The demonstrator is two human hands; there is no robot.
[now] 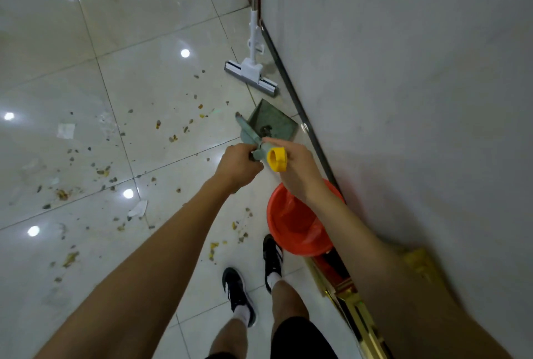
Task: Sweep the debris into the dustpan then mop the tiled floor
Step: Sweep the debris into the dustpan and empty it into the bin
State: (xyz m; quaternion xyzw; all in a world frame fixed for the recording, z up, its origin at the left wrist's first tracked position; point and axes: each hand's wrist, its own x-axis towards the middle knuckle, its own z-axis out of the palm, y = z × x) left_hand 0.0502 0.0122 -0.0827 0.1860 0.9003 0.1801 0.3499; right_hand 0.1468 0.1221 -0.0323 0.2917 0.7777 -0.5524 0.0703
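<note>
Two hands up: your left hand (pixel 238 166) grips the green handle (pixel 253 143), right hand (pixel 297 169) curls round the yellow-capped one (pixel 277 159). Dustpan (pixel 272 123) sits just beyond, debris (pixel 173 138) off left.

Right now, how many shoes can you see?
2. One black shoe with white stripes is on the tiles nearer the bottom; the other black shoe stands a step ahead, right beside the red basin. None look hidden.
</note>
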